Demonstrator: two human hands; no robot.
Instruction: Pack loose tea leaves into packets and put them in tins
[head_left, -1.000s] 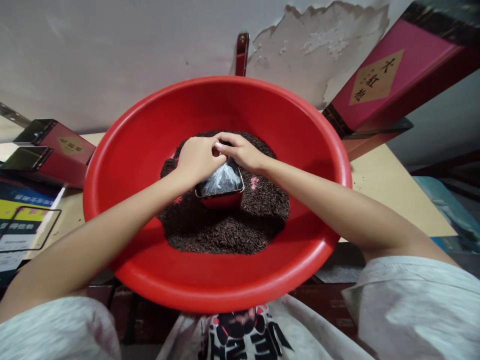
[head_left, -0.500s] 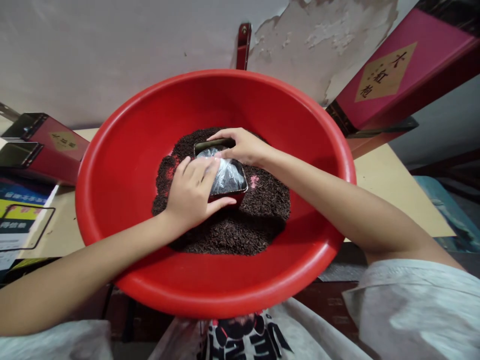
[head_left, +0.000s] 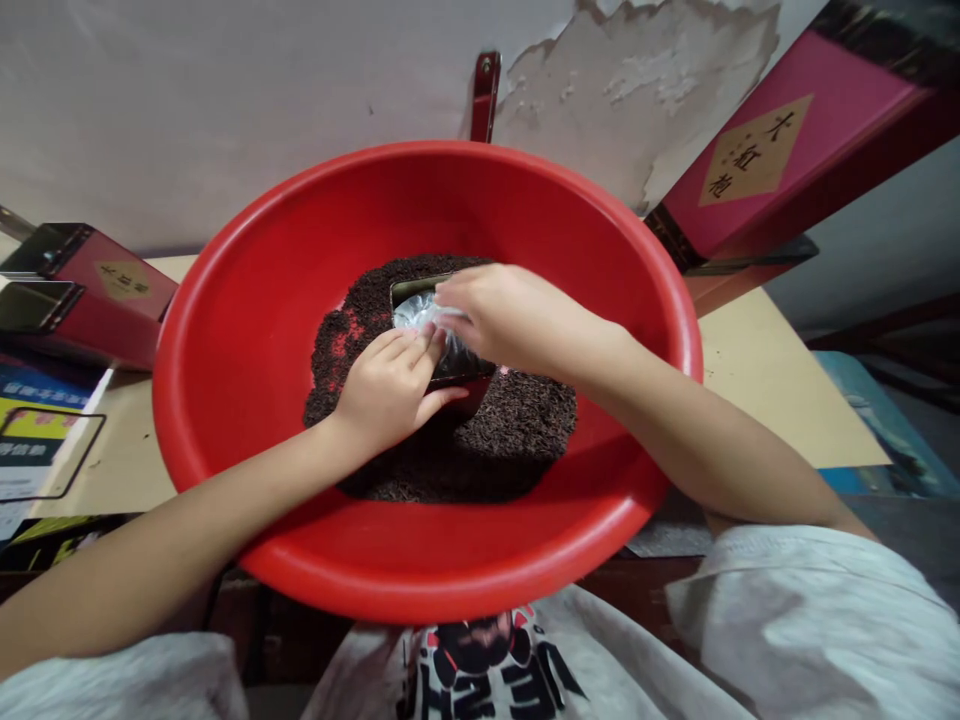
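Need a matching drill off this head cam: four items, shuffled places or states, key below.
1. Clear plastic
2. Left hand
3. Dark loose material
4. Large pink box

A. Heaped in the bottom of the red basin
B. Outside the basin, right side, diamond label showing
C. Bunched inside the open tin
D. Fingers together, thumb spread along the tin's near side

Pairs: 1-C, 2-D, 3-A, 4-B

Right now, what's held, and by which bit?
The left hand holds the red boxy container by its near-left corner. The right hand is at clear, crinkled plastic inside, grip unclear.
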